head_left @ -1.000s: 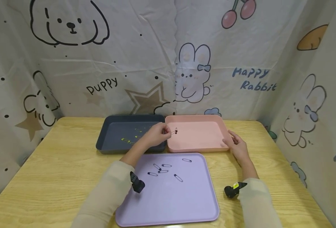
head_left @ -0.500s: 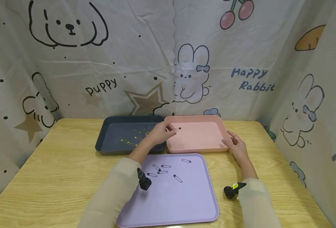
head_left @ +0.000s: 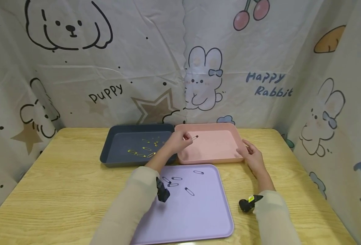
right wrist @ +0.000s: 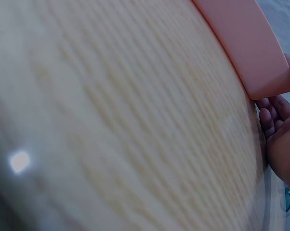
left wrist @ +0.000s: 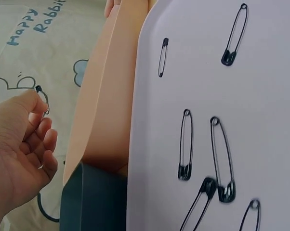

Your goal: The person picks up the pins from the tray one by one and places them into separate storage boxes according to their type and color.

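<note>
My left hand (head_left: 179, 141) pinches a black safety pin (head_left: 195, 137) between thumb and fingertips, over the left part of the pink tray (head_left: 214, 148). In the left wrist view, the pin (left wrist: 46, 101) sticks out beyond the fingertips, its black head uppermost. At the pink tray's right end, my right hand (head_left: 254, 160) holds the wall, thumb on the inner side and fingers outside. The right wrist view has those fingers (right wrist: 275, 113) loosely bent by the tray's corner. Several black safety pins (head_left: 189, 191) lie on the lilac tray (head_left: 199, 214) nearer me.
Left of the pink tray, and close against it, stands a dark blue tray (head_left: 106, 154) holding several yellow safety pins (head_left: 147, 148). All three trays rest on a wooden table (head_left: 61, 180). A printed cloth (head_left: 113, 75) hangs behind and along the sides.
My left hand has shifted a little to the right over the pink tray, and the pin in it has turned to point up and right. The right hand stays at the tray's end.
</note>
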`<act>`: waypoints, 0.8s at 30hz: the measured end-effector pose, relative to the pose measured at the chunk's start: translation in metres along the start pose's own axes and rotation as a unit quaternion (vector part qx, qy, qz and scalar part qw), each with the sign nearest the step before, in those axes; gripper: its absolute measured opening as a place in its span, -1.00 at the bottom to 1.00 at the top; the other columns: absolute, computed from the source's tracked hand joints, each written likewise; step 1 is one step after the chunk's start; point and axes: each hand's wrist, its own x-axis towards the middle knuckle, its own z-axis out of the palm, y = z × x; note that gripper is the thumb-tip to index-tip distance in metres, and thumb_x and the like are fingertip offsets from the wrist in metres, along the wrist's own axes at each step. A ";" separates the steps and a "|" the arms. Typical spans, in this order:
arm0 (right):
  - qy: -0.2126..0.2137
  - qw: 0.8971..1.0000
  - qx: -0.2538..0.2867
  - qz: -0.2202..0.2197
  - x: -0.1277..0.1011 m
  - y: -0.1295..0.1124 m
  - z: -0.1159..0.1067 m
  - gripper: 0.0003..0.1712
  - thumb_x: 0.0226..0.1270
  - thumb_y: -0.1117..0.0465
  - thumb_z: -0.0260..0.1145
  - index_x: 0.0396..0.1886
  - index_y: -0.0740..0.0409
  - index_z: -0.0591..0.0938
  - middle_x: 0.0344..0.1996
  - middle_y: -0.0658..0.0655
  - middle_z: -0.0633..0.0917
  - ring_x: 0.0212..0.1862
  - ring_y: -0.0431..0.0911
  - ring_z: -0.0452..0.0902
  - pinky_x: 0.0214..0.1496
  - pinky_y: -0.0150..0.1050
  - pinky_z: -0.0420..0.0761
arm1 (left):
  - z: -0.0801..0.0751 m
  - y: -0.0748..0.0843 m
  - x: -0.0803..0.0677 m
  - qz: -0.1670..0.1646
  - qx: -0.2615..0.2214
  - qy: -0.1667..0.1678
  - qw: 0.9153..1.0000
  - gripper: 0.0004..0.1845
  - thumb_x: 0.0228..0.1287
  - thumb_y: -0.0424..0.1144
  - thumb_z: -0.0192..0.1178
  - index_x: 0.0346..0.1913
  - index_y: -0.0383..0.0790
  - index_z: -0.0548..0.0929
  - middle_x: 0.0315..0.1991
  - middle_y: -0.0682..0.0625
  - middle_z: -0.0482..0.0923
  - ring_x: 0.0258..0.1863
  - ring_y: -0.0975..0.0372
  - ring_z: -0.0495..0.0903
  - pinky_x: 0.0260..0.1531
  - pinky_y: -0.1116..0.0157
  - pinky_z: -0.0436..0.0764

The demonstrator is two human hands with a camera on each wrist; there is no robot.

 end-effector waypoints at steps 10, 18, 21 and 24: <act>0.006 1.000 0.006 -0.002 0.001 0.001 -0.001 -0.19 0.25 -0.08 0.25 0.44 -0.05 0.19 0.30 0.22 0.36 0.25 -0.04 0.26 -0.17 -0.68 0.33 | 0.016 0.000 0.011 -0.012 -0.018 0.024 0.999 -0.90 0.13 -0.33 0.07 -0.44 -0.26 0.57 -0.48 0.04 0.48 -0.46 0.26 0.41 -0.46 0.43 0.38; 0.000 1.000 0.014 -0.002 0.000 0.000 -0.002 -0.20 0.25 -0.08 0.25 0.44 -0.05 0.19 0.29 0.20 0.35 0.16 -0.10 0.26 -0.22 -0.65 0.36 | 0.024 -0.001 0.013 -0.046 -0.049 0.038 0.997 -0.87 0.15 -0.30 0.06 -0.32 -0.25 0.58 -0.38 -0.01 0.53 -0.37 0.22 0.43 -0.36 0.40 0.40; -0.002 1.000 0.018 -0.002 0.000 -0.001 -0.002 -0.20 0.25 -0.06 0.26 0.44 -0.05 0.20 0.29 0.20 0.36 0.15 -0.12 0.26 -0.21 -0.66 0.36 | 0.027 -0.004 0.013 -0.051 -0.051 0.039 0.997 -0.88 0.16 -0.30 0.07 -0.29 -0.25 0.57 -0.34 -0.02 0.53 -0.33 0.22 0.44 -0.32 0.39 0.42; -0.003 1.000 0.016 0.001 -0.001 -0.002 -0.002 -0.21 0.26 -0.05 0.25 0.44 -0.05 0.20 0.29 0.20 0.35 0.17 -0.11 0.26 -0.20 -0.66 0.36 | 0.030 -0.007 0.013 -0.058 -0.051 0.041 0.996 -0.89 0.18 -0.30 0.08 -0.27 -0.25 0.55 -0.31 -0.04 0.53 -0.31 0.21 0.45 -0.30 0.38 0.43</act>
